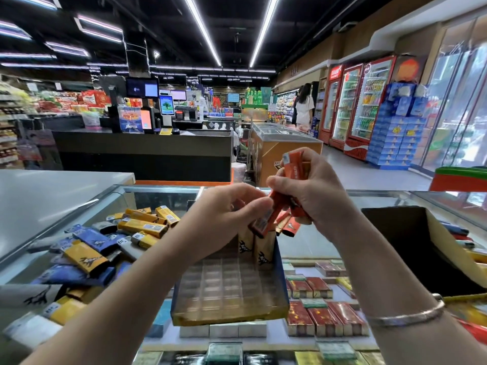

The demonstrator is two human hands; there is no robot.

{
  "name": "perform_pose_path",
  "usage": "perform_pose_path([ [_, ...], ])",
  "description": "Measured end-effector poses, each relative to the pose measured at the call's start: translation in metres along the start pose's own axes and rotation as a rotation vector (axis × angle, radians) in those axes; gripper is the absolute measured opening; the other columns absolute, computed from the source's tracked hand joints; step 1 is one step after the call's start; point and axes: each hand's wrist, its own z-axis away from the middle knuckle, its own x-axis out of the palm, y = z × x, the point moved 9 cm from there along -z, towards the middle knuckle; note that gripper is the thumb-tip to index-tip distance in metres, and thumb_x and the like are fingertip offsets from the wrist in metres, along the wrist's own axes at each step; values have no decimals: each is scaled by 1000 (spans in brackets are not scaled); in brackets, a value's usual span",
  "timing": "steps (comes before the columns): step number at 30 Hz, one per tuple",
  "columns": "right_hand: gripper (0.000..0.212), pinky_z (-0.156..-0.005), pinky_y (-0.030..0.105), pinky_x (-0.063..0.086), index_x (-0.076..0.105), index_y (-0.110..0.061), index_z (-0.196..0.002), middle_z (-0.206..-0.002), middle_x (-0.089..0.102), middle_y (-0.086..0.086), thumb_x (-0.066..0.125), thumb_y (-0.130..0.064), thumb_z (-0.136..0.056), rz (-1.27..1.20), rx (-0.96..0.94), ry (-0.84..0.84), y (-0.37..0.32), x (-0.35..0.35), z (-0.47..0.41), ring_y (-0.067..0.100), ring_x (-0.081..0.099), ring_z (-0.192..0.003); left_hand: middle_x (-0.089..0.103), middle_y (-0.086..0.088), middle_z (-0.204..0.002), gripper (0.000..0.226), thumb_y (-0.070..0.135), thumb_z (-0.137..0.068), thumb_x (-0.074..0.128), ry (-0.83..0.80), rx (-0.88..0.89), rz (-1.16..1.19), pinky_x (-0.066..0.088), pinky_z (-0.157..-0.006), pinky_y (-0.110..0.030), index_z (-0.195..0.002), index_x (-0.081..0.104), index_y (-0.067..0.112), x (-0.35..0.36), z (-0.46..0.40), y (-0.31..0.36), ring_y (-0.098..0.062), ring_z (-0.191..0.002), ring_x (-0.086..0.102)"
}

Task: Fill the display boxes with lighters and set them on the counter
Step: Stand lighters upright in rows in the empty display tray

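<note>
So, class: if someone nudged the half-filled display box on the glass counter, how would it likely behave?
The display box looks like thin card, so probably light. On the smooth glass counter it would likely slide easily. Its only lighters stand at the far end, so it may pivot or tip that way.

Premises: retail shop, supermarket type. Evidence: stocked goods shelves (15, 119) at left, checkout station with screens (147, 106), red drink coolers (363, 106), chest freezer (284, 146), glass display tabletop (395, 198) over cigarette packs (324, 320).
</note>
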Motion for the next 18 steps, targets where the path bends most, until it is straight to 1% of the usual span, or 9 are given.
perform_pose_path([
  [2, 28, -57, 24, 53, 51, -20, -86, -80, 57, 9, 72, -5, -76, 119, -115, -29, -13, 15, 5, 17, 60, -67, 70, 9, -84, 36, 52, -71, 60, 4, -9, 100, 55, -63, -20, -96, 64, 26, 0, 0, 0, -5, -76, 68],
  [4, 25, -56, 25, 54, 51, -20, -85, -80, 58, 10, 70, -4, -79, 122, -168, -28, -18, 19, 8, 21, 60, -69, 71, 5, -83, 32, 42, -70, 64, 35, -12, 151, 57, -63, -25, -96, 65, 23, -6, -2, 0, -11, -74, 69],
  [6, 19, -56, 29, 54, 50, -14, -84, -80, 56, 15, 67, -6, -81, 75, -154, 21, -16, 13, 6, 29, 61, -72, 72, 4, -79, 28, 36, -68, 65, 48, -36, 217, 55, -60, -23, -94, 66, 24, -10, -3, -3, -11, -69, 68],
  [8, 17, -54, 30, 54, 48, -10, -84, -80, 54, 17, 64, -5, -84, -11, -92, 83, -8, 0, 3, 32, 62, -71, 71, 5, -78, 29, 36, -66, 67, 54, -64, 252, 53, -59, -19, -92, 65, 24, -13, -4, -8, -11, -67, 67],
  [10, 16, -49, 26, 52, 49, -11, -86, -77, 55, 13, 63, -3, -84, -91, 1, 110, 4, -10, 0, 21, 62, -58, 71, 7, -81, 31, 33, -65, 70, 55, -91, 271, 52, -57, -19, -93, 61, 25, -15, -4, -13, -12, -69, 69],
  [12, 20, -46, 23, 50, 50, -12, -91, -79, 56, 11, 64, -2, -82, -62, 122, 142, 22, -17, -1, 14, 60, -50, 69, 10, -85, 33, 22, -70, 73, 38, -99, 272, 52, -58, -19, -97, 55, 28, -15, -4, -15, -14, -72, 70],
  [14, 27, -46, 23, 49, 51, -11, -102, -83, 56, 12, 65, -2, -82, 6, 232, 157, 40, -19, -1, 12, 59, -47, 67, 9, -88, 38, 10, -77, 71, 21, -85, 220, 54, -61, -22, -99, 52, 34, -17, -4, -16, -15, -75, 70],
  [16, 35, -44, 23, 47, 50, -10, -111, -85, 57, 13, 66, -2, -82, 53, 288, 147, 52, -18, -2, 12, 58, -46, 64, 2, -92, 39, 4, -79, 68, 15, -79, 184, 57, -66, -26, -98, 55, 35, -19, -4, -16, -18, -78, 70],
  [18, 37, -47, 25, 47, 51, -11, -114, -88, 58, 12, 67, -4, -82, 81, 305, 127, 59, -15, -3, 14, 60, -52, 61, -2, -94, 33, 3, -78, 68, 3, -87, 158, 58, -69, -30, -93, 59, 31, -22, -4, -17, -18, -79, 68],
])
